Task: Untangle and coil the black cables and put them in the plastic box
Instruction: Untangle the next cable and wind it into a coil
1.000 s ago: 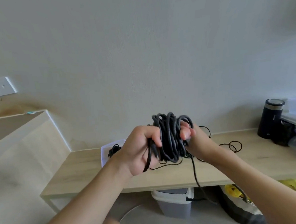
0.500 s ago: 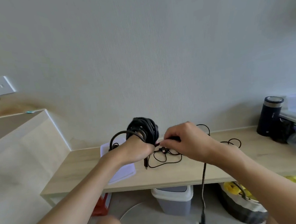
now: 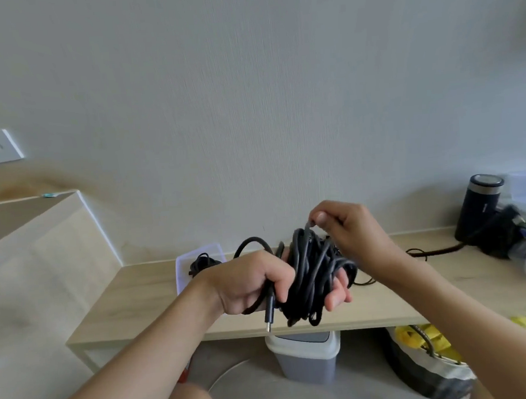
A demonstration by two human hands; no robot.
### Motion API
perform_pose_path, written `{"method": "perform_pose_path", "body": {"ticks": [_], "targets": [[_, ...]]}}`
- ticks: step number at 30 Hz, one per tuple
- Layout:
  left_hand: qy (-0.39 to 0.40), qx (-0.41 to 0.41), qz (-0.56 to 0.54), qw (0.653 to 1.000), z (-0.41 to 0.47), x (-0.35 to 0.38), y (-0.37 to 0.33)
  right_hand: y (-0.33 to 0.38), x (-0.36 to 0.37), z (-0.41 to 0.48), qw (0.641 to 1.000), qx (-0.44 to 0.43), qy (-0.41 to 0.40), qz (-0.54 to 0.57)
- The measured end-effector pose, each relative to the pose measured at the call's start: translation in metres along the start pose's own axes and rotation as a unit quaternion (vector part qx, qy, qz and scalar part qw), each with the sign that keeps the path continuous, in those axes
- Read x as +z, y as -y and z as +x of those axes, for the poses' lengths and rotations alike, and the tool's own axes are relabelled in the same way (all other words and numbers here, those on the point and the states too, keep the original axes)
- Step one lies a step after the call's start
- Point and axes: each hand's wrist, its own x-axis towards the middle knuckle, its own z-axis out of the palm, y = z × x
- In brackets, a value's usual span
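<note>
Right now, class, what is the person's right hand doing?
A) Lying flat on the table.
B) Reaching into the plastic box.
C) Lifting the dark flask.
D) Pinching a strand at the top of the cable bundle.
D: the right hand pinches a strand at the top of the cable bundle, which the left hand grips.
</note>
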Motion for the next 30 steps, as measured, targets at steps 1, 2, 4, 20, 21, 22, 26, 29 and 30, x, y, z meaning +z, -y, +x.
{"method": "perform_pose_path", "body": {"ticks": [1, 2, 4, 20, 21, 22, 26, 29, 30], "targets": [[0.007, 0.032, -0.045, 0.998, 0.001, 0.003, -0.003, 0.001, 0.001, -0.004, 0.999, 0.023, 0.013, 0.036], [0.022, 0.064, -0.09, 0.994, 0.002, 0.004, -0.006, 0.003, 0.001, -0.008, 0.995, 0.032, 0.035, 0.084], [0.039, 0.133, -0.147, 0.979, 0.002, 0.008, -0.014, 0.009, -0.001, -0.013, 0.984, 0.014, 0.069, 0.166], [0.09, 0.316, -0.319, 0.889, 0.018, 0.003, -0.022, 0.039, 0.016, -0.011, 0.733, 0.282, 0.181, 0.592], [0.096, 0.32, -0.313, 0.889, 0.019, 0.002, -0.021, 0.039, 0.016, -0.011, 0.733, 0.28, 0.179, 0.594], [0.104, 0.324, -0.313, 0.887, 0.02, -0.001, -0.021, 0.039, 0.015, -0.011, 0.73, 0.276, 0.176, 0.6], [0.116, 0.33, -0.358, 0.866, 0.021, -0.006, -0.022, 0.037, 0.025, -0.013, 0.737, 0.261, 0.187, 0.595], [-0.021, 0.344, -0.384, 0.857, 0.025, -0.014, -0.021, 0.035, 0.036, -0.021, 0.828, 0.292, 0.171, 0.447], [-0.072, 0.342, -0.391, 0.852, 0.027, -0.019, -0.02, 0.034, 0.035, -0.024, 0.888, 0.273, 0.162, 0.334]]}}
